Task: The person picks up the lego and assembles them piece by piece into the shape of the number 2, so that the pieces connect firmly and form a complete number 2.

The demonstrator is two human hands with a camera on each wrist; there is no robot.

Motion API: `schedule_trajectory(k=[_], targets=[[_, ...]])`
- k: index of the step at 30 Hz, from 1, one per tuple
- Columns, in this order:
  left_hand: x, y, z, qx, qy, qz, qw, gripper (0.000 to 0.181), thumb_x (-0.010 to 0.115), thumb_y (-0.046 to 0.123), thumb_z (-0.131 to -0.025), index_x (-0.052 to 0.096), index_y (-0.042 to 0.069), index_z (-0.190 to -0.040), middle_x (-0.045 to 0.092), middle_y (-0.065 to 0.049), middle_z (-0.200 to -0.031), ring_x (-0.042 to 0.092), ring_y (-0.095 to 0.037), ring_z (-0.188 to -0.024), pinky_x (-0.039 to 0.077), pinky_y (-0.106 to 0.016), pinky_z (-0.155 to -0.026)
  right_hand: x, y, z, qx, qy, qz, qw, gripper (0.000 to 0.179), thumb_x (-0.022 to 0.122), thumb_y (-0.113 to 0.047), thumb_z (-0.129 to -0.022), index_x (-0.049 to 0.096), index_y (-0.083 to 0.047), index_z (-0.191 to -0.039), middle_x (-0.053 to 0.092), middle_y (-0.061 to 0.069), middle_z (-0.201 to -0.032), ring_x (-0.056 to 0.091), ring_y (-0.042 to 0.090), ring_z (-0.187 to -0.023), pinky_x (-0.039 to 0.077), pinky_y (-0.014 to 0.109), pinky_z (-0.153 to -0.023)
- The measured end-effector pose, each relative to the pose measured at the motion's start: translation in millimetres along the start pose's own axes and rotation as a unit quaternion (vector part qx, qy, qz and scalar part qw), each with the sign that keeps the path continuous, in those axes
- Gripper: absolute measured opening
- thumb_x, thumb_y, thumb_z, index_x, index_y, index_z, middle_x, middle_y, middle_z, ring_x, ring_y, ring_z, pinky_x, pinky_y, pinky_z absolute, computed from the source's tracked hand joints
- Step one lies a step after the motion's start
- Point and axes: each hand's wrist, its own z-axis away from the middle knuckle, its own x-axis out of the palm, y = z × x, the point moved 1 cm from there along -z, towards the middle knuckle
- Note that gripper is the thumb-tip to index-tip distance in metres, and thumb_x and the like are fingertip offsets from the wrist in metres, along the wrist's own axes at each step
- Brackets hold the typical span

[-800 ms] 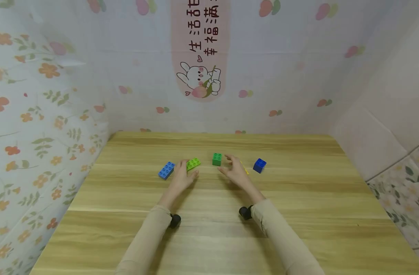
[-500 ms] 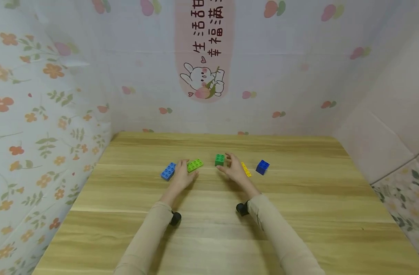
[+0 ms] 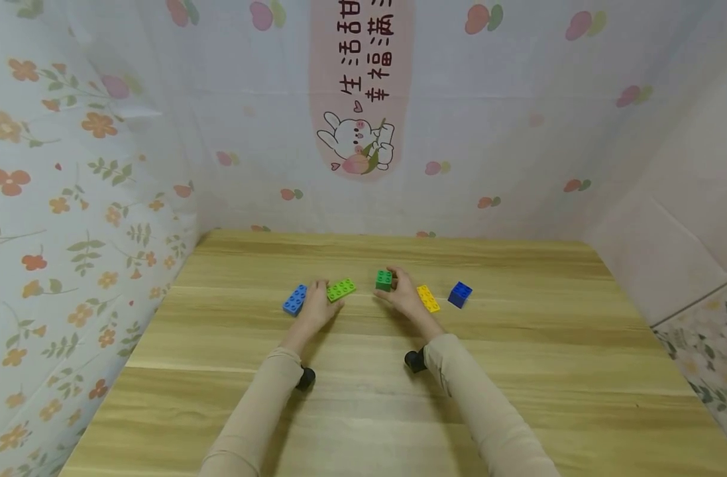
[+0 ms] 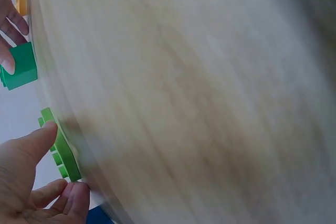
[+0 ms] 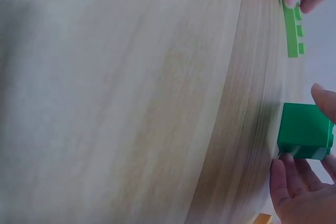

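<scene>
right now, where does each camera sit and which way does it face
Head: worn on the head, facing forward and down at the wooden table; both forearms, the left hand and the right hand show.
Left wrist: on that wrist, facing the left hand by the lime brick; part of the right hand shows at upper left.
Right wrist: on that wrist, facing the right hand around the green block; left fingers show at top right.
Shared: both wrist views show the lime brick and green block.
</scene>
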Motion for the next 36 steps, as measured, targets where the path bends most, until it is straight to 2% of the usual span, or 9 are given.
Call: schedule_trajectory(k=[7, 14, 20, 31, 36], targets=[[2.0, 0.5, -2.1, -0.003, 0.007, -0.017, 0.9998, 0.055, 0.065, 0.019, -0.085, 0.042, -0.007, -0.128, 0.044, -0.022, -0.124, 0.044, -0.03, -0.112, 0.043, -0.042, -0.094, -0.3, 2.5, -2.2, 0.006, 0.006, 0.019, 0.9998, 0.066, 0.07, -0.009, -0.08, 0.035, 0.0, -0.136, 0.043, 0.022, -0.131, 0.047, 0.032, -0.117, 0.042, 0.042, -0.1], [-1.6, 3.9, -1.7, 0.009, 0.016, -0.026, 0.9995, 0.048, 0.066, 0.015, -0.085, 0.047, -0.009, -0.121, 0.046, -0.023, -0.118, 0.046, -0.03, -0.106, 0.045, -0.041, -0.089, -2.2, 1.2, -4.2, 0.008, 0.007, 0.031, 0.9995, 0.065, 0.07, -0.008, -0.079, 0.038, 0.001, -0.135, 0.045, 0.022, -0.13, 0.048, 0.032, -0.115, 0.043, 0.04, -0.099], [-3.8, 6.2, -2.9, 0.013, 0.014, -0.039, 0.9991, 0.043, 0.065, 0.015, -0.085, 0.05, -0.009, -0.117, 0.047, -0.023, -0.116, 0.047, -0.03, -0.105, 0.046, -0.04, -0.087, -4.6, -2.6, -5.4, 0.008, 0.006, 0.054, 0.9985, 0.055, 0.068, -0.007, -0.081, 0.043, 0.004, -0.129, 0.049, 0.021, -0.124, 0.05, 0.031, -0.111, 0.045, 0.04, -0.095], [-1.9, 5.4, -1.7, 0.008, 0.013, -0.024, 0.9996, 0.041, 0.064, 0.014, -0.086, 0.05, -0.009, -0.117, 0.045, -0.023, -0.118, 0.046, -0.03, -0.105, 0.045, -0.04, -0.088, -4.9, -2.0, -6.3, -0.003, 0.012, 0.073, 0.9973, 0.044, 0.068, -0.007, -0.08, 0.051, 0.006, -0.118, 0.055, 0.018, -0.111, 0.051, 0.024, -0.096, 0.047, 0.037, -0.087], [1.3, 1.7, -1.0, 0.013, 0.013, -0.019, 0.9996, 0.04, 0.064, 0.013, -0.085, 0.051, -0.009, -0.116, 0.046, -0.024, -0.116, 0.047, -0.031, -0.105, 0.046, -0.041, -0.088, -8.4, -1.2, -4.7, 0.009, 0.0, 0.061, 0.9981, 0.042, 0.067, -0.008, -0.082, 0.051, 0.006, -0.118, 0.056, 0.019, -0.108, 0.052, 0.025, -0.095, 0.047, 0.035, -0.083]])
